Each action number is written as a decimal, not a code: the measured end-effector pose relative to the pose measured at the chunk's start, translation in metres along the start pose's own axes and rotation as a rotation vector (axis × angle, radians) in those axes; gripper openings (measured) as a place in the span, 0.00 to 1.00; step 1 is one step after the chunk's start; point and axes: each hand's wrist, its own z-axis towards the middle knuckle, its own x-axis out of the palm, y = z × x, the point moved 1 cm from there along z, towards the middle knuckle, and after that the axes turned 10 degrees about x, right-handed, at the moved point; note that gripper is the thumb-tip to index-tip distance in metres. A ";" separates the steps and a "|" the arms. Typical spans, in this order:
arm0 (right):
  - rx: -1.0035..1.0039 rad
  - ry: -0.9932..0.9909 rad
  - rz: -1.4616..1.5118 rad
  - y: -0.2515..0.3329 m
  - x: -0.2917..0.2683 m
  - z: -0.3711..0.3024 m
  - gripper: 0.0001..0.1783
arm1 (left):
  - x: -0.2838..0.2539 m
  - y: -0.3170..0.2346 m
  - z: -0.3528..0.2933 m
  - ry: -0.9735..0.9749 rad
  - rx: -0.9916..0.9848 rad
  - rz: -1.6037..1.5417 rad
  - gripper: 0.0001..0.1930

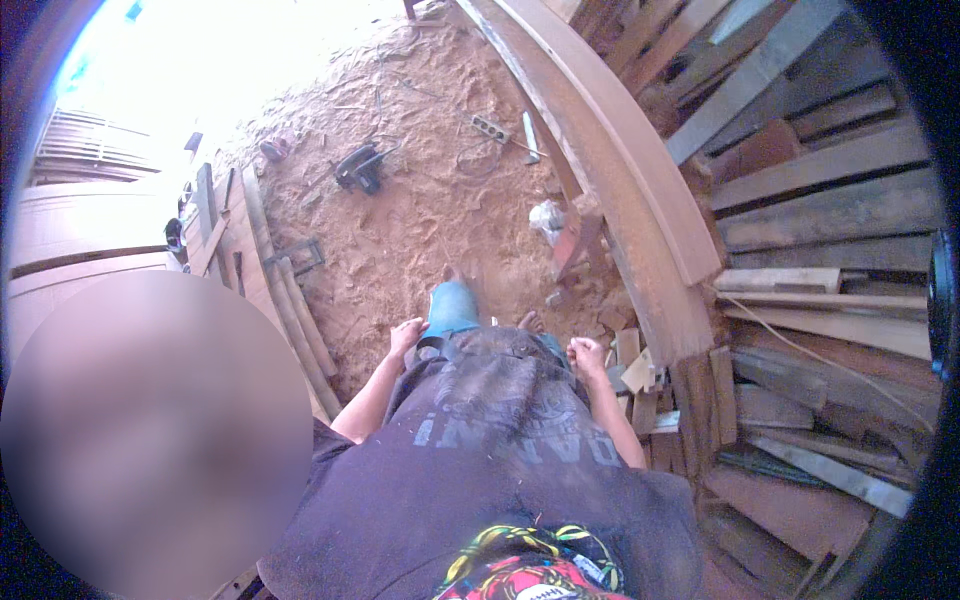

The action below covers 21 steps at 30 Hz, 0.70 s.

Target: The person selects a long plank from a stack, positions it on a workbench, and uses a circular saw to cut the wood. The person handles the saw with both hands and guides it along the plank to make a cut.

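My left hand (407, 336) hangs beside the blue trouser leg (453, 308), its fingers curled in and no object showing in them. On the other side of my dark shirt, my right hand (587, 357) is closed in a loose fist, with nothing visible inside. It is nearest to a heap of wood offcuts (637, 375) on the floor. Farther ahead, a dark power tool (362, 170) lies on the sawdust, apart from both hands.
Sawdust (410, 225) covers the floor. A power strip (489, 127) with a cord lies ahead. Long boards (262, 240) line the left. A long timber beam (640, 190) and stacked planks (820, 220) fill the right. A white plastic bag (546, 217) sits near the beam.
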 end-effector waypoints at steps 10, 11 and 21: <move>0.007 0.019 -0.117 0.132 0.124 0.036 0.13 | -0.122 0.009 0.137 0.054 -0.188 -0.520 0.14; 0.011 -0.058 -0.151 0.139 0.099 0.034 0.13 | -0.067 -0.030 0.129 -0.105 -0.255 -0.428 0.14; -0.221 0.421 -0.928 0.353 0.373 0.090 0.18 | -0.187 -0.086 0.090 -0.767 0.055 -0.860 0.16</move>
